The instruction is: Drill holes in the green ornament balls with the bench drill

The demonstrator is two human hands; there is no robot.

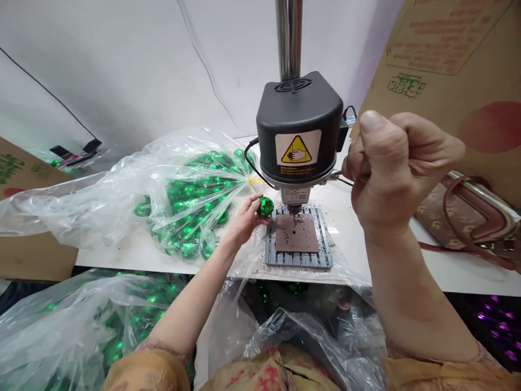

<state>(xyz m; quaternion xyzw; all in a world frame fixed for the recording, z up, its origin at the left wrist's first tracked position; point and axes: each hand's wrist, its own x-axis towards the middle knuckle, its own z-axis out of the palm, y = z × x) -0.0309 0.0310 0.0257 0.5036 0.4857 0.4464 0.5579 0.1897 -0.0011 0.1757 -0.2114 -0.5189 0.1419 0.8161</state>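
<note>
My left hand (245,219) pinches a shiny green faceted bead (266,206) just left of the brown pad (296,232) on the small drill press's ribbed base (299,259). The black drill head (299,127) with a yellow warning label hangs over the pad, its bit just above it. My right hand (393,165) is raised to the right of the drill head, closed in a fist around the thin feed lever (338,175), which is mostly hidden by the fingers. A clear plastic bag (185,203) full of several green beads lies open on the white table (134,252), left of my left hand.
A pink handbag (468,214) with a strap lies at the right, a large cardboard box (456,70) behind it. Another cardboard box (24,217) sits at the left. Plastic bags (69,326) with green beads lie below the table's front edge. Purple beads (499,323) show at the lower right.
</note>
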